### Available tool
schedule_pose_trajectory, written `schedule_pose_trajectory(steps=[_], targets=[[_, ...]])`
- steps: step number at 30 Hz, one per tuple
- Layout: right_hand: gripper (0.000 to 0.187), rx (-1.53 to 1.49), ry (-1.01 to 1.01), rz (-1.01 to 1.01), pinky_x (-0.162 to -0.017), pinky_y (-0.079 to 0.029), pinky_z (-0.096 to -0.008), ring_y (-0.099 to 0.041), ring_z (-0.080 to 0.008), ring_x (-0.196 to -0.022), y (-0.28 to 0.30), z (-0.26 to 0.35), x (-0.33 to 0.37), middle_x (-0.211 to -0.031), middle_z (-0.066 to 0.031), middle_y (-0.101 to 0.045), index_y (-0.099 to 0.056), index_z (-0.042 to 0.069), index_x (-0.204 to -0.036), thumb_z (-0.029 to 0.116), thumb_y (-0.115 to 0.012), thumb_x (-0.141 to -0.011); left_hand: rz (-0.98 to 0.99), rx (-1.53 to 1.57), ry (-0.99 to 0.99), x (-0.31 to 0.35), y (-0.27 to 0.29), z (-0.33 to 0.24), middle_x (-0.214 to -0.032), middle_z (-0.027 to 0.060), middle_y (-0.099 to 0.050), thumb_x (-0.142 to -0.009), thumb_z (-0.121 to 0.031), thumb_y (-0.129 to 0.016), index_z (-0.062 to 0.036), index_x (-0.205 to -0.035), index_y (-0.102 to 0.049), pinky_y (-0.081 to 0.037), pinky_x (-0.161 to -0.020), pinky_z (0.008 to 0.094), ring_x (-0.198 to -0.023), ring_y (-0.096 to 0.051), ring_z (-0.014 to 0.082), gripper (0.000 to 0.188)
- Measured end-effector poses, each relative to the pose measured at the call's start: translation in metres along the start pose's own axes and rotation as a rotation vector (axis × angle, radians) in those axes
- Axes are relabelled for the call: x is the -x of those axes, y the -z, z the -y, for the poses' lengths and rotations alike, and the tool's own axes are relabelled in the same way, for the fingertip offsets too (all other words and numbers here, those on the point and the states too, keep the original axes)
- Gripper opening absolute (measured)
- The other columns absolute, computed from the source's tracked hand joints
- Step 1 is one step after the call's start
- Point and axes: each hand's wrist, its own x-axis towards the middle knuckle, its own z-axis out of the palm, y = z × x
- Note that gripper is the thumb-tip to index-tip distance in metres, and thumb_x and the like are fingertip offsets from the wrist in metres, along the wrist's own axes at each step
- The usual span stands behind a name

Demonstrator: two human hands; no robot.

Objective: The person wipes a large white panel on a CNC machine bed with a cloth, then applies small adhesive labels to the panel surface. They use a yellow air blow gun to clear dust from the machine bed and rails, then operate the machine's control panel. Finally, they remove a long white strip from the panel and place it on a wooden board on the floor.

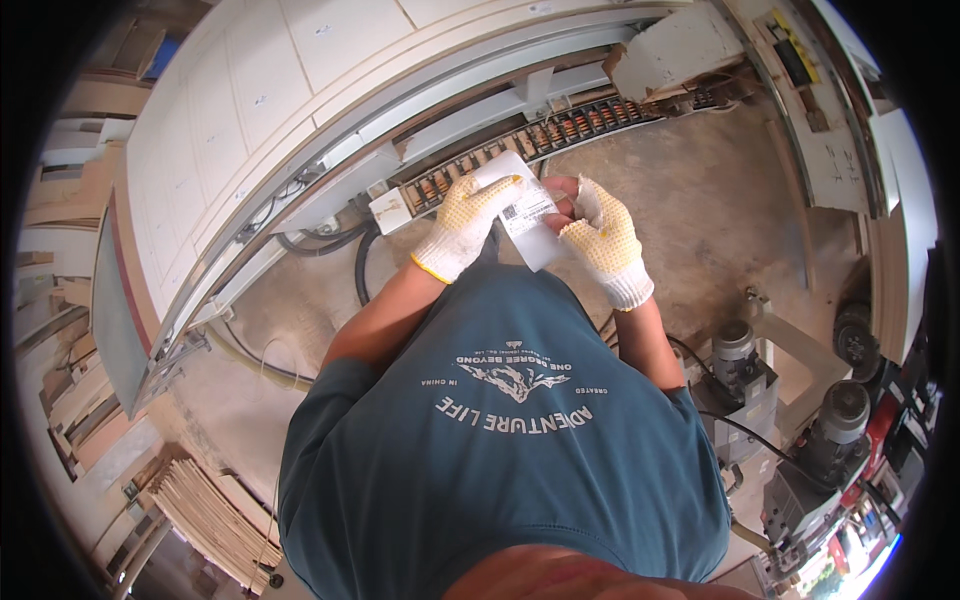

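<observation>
In front of my chest I hold a white label sheet (529,232) with dark print and a square code on it. My left hand (468,222), in a white knitted glove with yellow dots, grips the sheet's left edge with the thumb lying over it. At the sheet's right edge is my right hand (603,236), in a matching glove with bare fingertips. Its fingers are bent and pinched together near the edge; what lies between them is too small to make out.
A large machine bed with pale boards (265,75) stretches across the upper left. Along its near side runs a cable chain (560,130). Black hoses (362,265) hang by my left arm. Grey motors (735,345) stand to my right, and stacked wooden strips (215,515) lie lower left.
</observation>
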Motion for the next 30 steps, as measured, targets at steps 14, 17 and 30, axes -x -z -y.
schedule_pose_trajectory(steps=[14, 17, 30], targets=[[0.034, 0.632, 0.125, 0.006, -0.073, -0.058, -0.0328, -0.074, -0.0203, -0.083, -0.027, 0.038, -0.153, -0.093, -0.0128, -0.075, -0.072, 0.004, -0.117, 0.004, -0.078, -0.083, 0.208, -0.498, -0.153, -0.117, 0.080, -0.056, -0.102, 0.0115, -0.076, -0.098, -0.027, -0.067, -0.0029, -0.110, -0.076, -0.054, -0.088, 0.0364, -0.092, -0.068, 0.0191, 0.028], [0.029, 0.622, 0.101, -0.028, -0.072, -0.058, -0.0364, -0.074, -0.0266, -0.082, -0.033, 0.044, -0.172, -0.092, -0.0156, -0.074, -0.072, 0.006, -0.113, 0.007, -0.077, -0.084, 0.062, -0.359, -0.102, -0.127, 0.082, -0.052, -0.097, 0.0095, -0.076, -0.097, -0.023, -0.067, -0.0018, -0.103, -0.078, -0.054, -0.084, 0.0364, -0.089, -0.069, 0.0173, 0.024], [0.022, 0.972, 0.288, 0.379, -0.076, -0.057, -0.0483, -0.072, -0.0395, -0.084, 0.007, 0.054, -0.304, -0.089, -0.0206, -0.073, -0.071, 0.007, -0.106, 0.020, -0.070, -0.088, -0.386, 0.122, 0.087, -0.189, 0.080, -0.032, -0.102, 0.0092, -0.075, -0.100, -0.018, -0.063, 0.0044, -0.112, -0.073, -0.056, -0.078, 0.0301, -0.088, -0.071, 0.0153, 0.027]])
